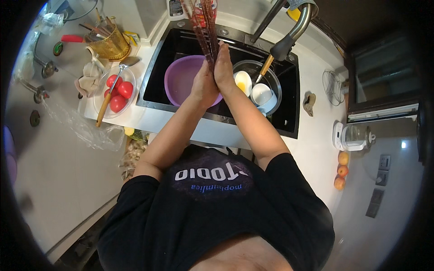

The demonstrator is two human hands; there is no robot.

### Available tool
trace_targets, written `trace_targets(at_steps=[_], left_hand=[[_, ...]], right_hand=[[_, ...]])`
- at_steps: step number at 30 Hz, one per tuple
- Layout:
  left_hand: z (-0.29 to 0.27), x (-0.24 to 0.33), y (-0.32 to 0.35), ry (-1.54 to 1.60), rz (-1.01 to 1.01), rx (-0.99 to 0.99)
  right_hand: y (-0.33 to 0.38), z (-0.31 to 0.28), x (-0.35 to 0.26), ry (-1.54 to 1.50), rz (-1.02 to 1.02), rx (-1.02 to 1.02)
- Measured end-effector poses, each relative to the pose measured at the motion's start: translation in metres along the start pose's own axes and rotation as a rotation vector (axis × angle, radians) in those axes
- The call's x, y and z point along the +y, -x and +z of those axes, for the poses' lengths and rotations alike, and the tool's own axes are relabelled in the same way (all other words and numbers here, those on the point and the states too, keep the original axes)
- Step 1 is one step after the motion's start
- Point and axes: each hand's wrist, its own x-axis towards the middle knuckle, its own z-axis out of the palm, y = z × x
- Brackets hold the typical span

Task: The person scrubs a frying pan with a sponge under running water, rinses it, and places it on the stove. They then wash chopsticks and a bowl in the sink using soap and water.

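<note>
Over the black sink (289, 131), my left hand (204, 86) and my right hand (224, 67) are pressed palm to palm around a bundle of dark red chopsticks (204, 27). The chopsticks stick out past my fingertips toward the back wall. Under my hands in the sink sits a purple bowl (181, 77). To its right a glass bowl (275, 83) holds a white dish with something yellow (243, 82) and a white cup (263, 95).
The grey faucet (294, 34) arches over the sink's right side. On the left counter, a glass bowl holds red tomatoes (118, 92) and a wooden-handled ladle (108, 97); behind it stands a gold utensil basket (110, 43). A white kettle (350, 137) and several fruits (342, 170) sit right.
</note>
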Motion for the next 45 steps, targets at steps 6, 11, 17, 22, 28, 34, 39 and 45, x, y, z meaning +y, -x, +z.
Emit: trace_targets(at_steps=[6,11,17,22,28,34,39,45], left_hand=[[-0.043,-0.014,-0.027,-0.339,0.438,0.140],[-0.007,0.002,-0.001,-0.150,0.062,0.024],[-0.061,0.010,-0.031,-0.322,0.056,0.160],[-0.002,0.010,0.011,-0.153,-0.027,0.077],[-0.007,-0.003,0.015,-0.516,0.018,0.183],[-0.022,0.021,0.015,-0.319,-0.229,0.041],[-0.035,0.041,0.026,-0.436,-0.446,0.067],[-0.033,0.059,0.029,-0.668,-0.594,-0.015]], right_hand=[[0.036,0.045,0.014,0.089,-0.184,0.069],[0.005,0.012,-0.007,-0.264,0.163,0.113],[0.053,0.046,-0.018,0.228,-0.257,0.149],[0.016,0.017,0.020,0.450,-0.117,0.166],[0.036,0.004,-0.004,0.614,-0.096,0.278],[0.047,-0.007,0.012,0.624,-0.323,0.062],[0.057,-0.023,-0.003,0.097,0.037,-0.325],[0.052,-0.034,-0.023,0.789,-0.581,-0.215]])
